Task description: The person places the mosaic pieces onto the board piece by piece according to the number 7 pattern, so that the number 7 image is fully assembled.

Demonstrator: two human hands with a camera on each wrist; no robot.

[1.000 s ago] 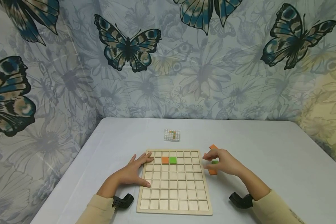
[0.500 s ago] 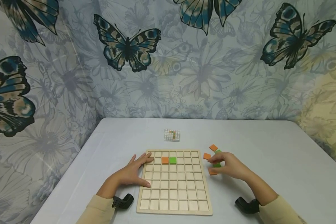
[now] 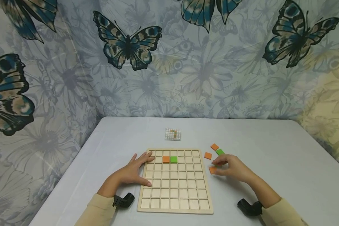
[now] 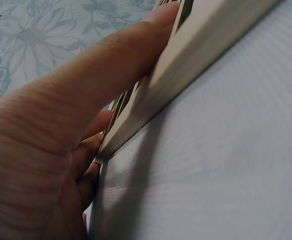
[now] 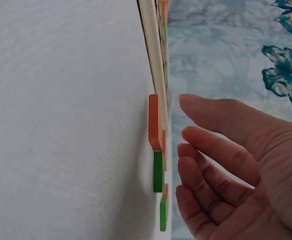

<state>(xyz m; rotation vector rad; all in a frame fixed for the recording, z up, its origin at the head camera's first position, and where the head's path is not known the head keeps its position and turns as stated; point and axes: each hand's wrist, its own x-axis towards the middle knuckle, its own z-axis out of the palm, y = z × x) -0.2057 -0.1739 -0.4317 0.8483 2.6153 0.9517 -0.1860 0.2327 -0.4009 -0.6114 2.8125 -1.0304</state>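
Observation:
A wooden grid board (image 3: 169,211) lies on the table, with one orange tile (image 3: 166,159) and one green tile (image 3: 173,159) side by side in its second row. My left hand (image 3: 132,172) rests on the board's left edge, fingers spread and thumb on the rim; the left wrist view shows the thumb (image 4: 111,60) over the frame. Right of the board, my right hand (image 3: 234,168) hovers over loose tiles with relaxed fingers, holding nothing. Nearest it are an orange tile (image 5: 154,122) and a green tile (image 5: 158,171); the hand partly hides both in the head view.
Farther back are two more loose orange tiles, one by the board (image 3: 207,155) and one beyond (image 3: 214,146), plus a green tile (image 3: 220,152). A small pattern card (image 3: 173,134) lies behind the board on the white table (image 3: 271,150). A butterfly-patterned cloth hangs behind.
My right hand has drawn back to the right and toward me from the board's edge, uncovering loose tiles. The left hand stays on the board. The head view has tilted slightly.

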